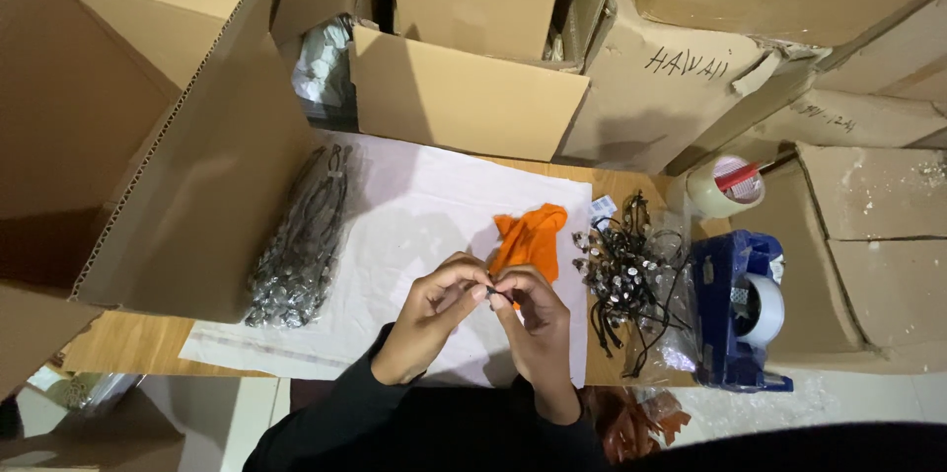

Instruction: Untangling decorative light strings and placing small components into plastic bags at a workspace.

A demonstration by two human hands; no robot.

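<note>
2 hands pinching 1 small dark piece over a white sheet.
Left hand (431,319) and right hand (538,326) meet fingertip to fingertip, closed on the small dark piece (491,290); orange cloth (531,238) just beyond, bagged cords (301,240) left, loose cord pile (629,270) and tape dispenser (740,309) right.

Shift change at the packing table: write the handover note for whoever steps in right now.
Left hand and right hand: fingertips together, pinching a small dark piece over the white sheet.
Orange pouch: just behind the hands.
Loose pile of black cords with silver pieces: right of the sheet.
Bagged cords: left on the sheet.
Blue tape dispenser: far right.
Many loose cords remain unbagged.
</note>
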